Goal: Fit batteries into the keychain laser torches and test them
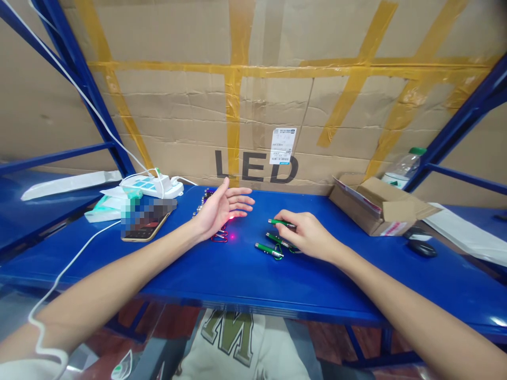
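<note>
My right hand [306, 232] is closed on a small green laser pointer [277, 222], aimed to the left. A red dot glows on the fingers of my left hand [222, 208], which is open, palm turned toward the pointer, just above the blue table [245, 274]. A second red spot shines on the table near red carabiner clips [220, 236] under that hand. Two more green pointers [269, 250] lie beside my right hand. A row of dark pointers [203, 203] lies behind my left hand.
A phone [143, 226] and a white power strip [152, 186] with cables sit at the left. An open cardboard box [376, 208], a plastic bottle [402, 169] and a dark mouse [422, 248] are at the right. A large "LED" carton [257, 105] stands behind.
</note>
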The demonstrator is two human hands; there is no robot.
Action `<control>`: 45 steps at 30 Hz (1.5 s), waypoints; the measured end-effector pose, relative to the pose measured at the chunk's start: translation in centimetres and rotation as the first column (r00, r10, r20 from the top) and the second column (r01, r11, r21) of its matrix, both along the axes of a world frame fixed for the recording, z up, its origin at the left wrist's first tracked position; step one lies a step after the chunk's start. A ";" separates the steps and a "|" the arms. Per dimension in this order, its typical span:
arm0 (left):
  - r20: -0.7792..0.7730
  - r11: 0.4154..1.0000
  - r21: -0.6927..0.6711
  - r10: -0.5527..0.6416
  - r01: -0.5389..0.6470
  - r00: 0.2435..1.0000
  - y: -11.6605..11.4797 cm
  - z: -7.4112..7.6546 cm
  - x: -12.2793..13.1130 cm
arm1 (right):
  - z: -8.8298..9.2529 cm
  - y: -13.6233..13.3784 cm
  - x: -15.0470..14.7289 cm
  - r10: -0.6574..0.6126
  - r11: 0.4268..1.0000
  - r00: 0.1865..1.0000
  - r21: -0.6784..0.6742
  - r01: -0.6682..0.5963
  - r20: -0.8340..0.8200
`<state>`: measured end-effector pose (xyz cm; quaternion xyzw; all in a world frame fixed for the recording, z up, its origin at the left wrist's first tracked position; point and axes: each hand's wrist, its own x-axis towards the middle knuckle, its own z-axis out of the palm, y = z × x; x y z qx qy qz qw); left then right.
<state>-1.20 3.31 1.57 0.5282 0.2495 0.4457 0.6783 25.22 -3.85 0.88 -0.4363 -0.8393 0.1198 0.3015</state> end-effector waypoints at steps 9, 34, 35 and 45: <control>0.009 0.999 -0.020 -0.026 0.026 1.000 -0.1 0.2 0.0 | 0.3 0.0 0.4 -0.059 0.992 0.997 0.111 0.064 -0.048; 0.010 0.984 -0.054 -0.169 0.169 0.986 0.0 0.1 -0.1 | 0.4 0.1 0.7 -0.035 0.954 0.993 0.293 0.066 -0.110; 0.011 0.984 -0.054 -0.170 0.171 0.985 0.0 0.1 -0.1 | 0.3 0.2 0.7 -0.027 0.959 0.996 0.280 0.050 -0.087; 0.007 0.984 -0.059 -0.165 0.165 0.986 0.1 0.2 -0.2 | 0.1 0.0 0.4 0.048 0.977 0.996 0.211 -0.033 -0.069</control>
